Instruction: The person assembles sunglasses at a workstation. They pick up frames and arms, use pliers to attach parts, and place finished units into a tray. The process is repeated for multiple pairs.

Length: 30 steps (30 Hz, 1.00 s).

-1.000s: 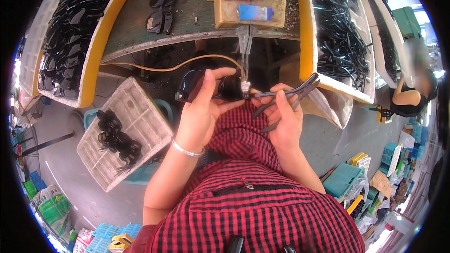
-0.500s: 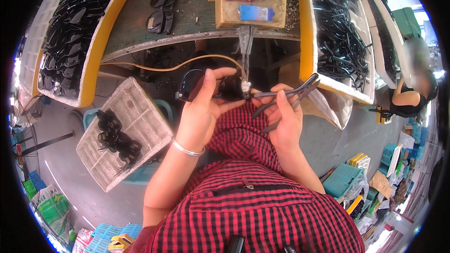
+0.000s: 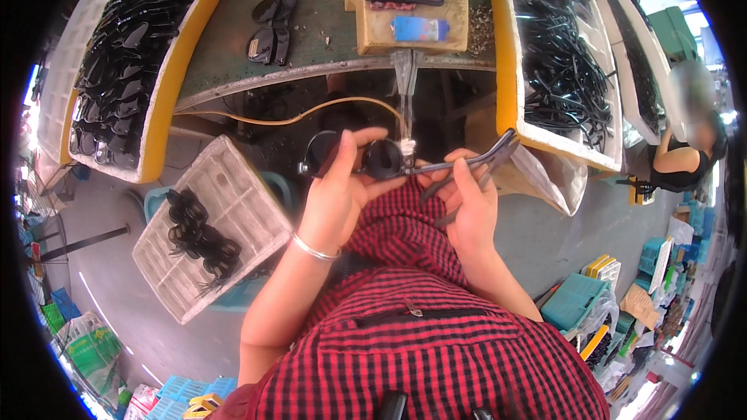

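My left hand (image 3: 340,190) grips a dark sunglasses front (image 3: 366,157) by its lenses, held under the edge of the workbench (image 3: 327,35). My right hand (image 3: 469,201) holds a dark temple arm (image 3: 475,159) against the right end of the front, with several more temple arms between its fingers. A thin metal tool tip (image 3: 405,89) hangs from the bench straight above the hinge. A silver bangle sits on my left wrist.
A white tray (image 3: 208,227) with several dark frames rests at my lower left. A yellow-edged bin of lens fronts (image 3: 128,54) stands at left, a bin of temple arms (image 3: 556,70) at right. Finished sunglasses (image 3: 271,27) lie on the bench. Another person (image 3: 689,148) sits far right.
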Each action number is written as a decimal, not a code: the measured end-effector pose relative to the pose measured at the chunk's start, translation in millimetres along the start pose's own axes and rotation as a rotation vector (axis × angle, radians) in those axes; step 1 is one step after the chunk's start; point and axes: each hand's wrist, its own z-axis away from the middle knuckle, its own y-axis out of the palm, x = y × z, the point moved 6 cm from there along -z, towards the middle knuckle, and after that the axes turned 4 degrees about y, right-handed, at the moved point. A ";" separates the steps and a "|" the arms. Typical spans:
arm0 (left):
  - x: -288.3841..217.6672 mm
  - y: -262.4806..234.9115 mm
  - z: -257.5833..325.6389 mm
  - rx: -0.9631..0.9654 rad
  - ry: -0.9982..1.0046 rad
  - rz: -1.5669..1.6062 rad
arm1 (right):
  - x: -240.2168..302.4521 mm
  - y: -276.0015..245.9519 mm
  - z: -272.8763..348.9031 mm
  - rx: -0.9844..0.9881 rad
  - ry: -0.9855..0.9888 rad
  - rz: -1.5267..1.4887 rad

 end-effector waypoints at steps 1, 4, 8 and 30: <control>3.5 -5.2 5.0 -0.008 -0.034 0.021 | -3.8 -3.0 4.7 -0.009 0.028 0.007; 12.2 -19.9 25.8 -0.035 -0.116 0.048 | -9.9 -4.7 23.2 0.009 0.098 0.009; -1.2 -11.0 56.0 -0.023 -0.014 -0.003 | 0.4 3.1 41.2 0.118 0.098 -0.034; -62.8 74.8 55.3 0.167 0.536 -0.135 | 205.9 -149.6 -9.6 -0.324 0.020 -0.112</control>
